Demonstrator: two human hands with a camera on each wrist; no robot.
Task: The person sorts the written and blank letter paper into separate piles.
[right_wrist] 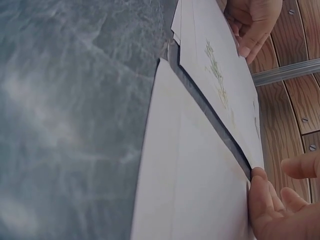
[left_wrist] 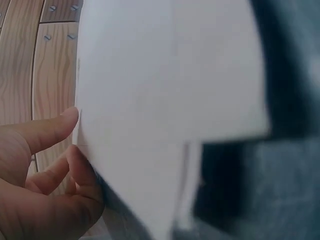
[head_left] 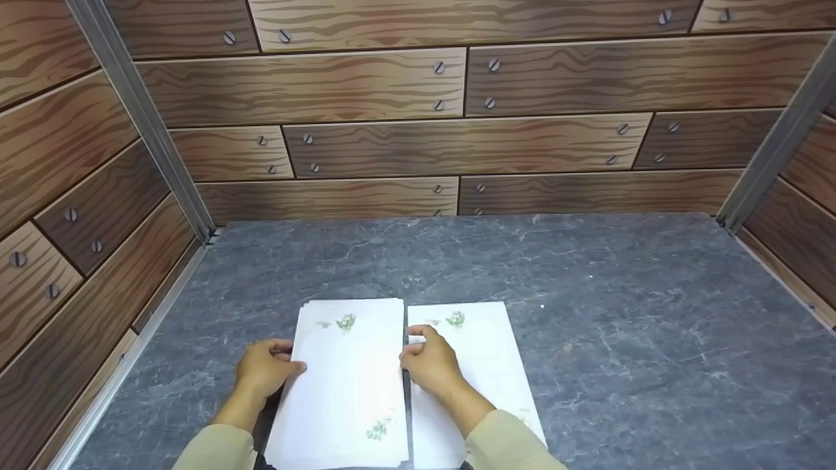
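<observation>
White rectangular floral-print paper stack point(head_left: 346, 382) was pinched by left hand point(head_left: 264, 368) | touched by half-spread right hand point(head_left: 432, 362) | skew was risked by uneven pressure

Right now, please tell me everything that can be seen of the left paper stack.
The paper stack is white and rectangular, with uneven edges and green plant prints near the top and lower right. A narrow gap separates it from the white paper beside it. The left hand holds its left edge; the right hand touches its right edge. I cannot tell whether it lies flat.
</observation>
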